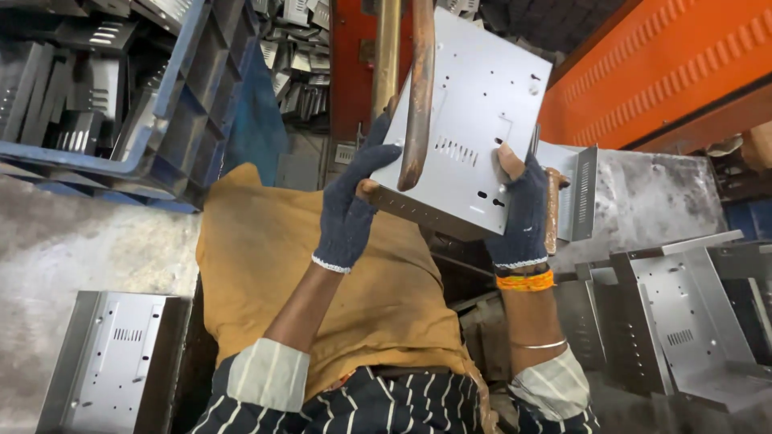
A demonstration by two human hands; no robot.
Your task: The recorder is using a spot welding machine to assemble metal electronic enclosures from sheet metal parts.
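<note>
We hold the grey sheet-metal panel [474,104] up between both gloved hands, tilted, with its slotted face toward us. Our left hand [350,205] clamps the panel's lower left edge, fingers over the face and thumb at the rim; our right hand [521,210] pinches the lower right edge, bare fingertips showing through the fingerless glove. Gripping at two opposite edges steadies the sheet and leaves its middle free, where the curved copper arm [418,88] lies across the face. A tan cloth [265,265] covers the lap below. Similar bent panels rest at lower left [108,358] and in a stack at right [691,321]; a blue crate [173,112] of dark parts stands at upper left.
</note>
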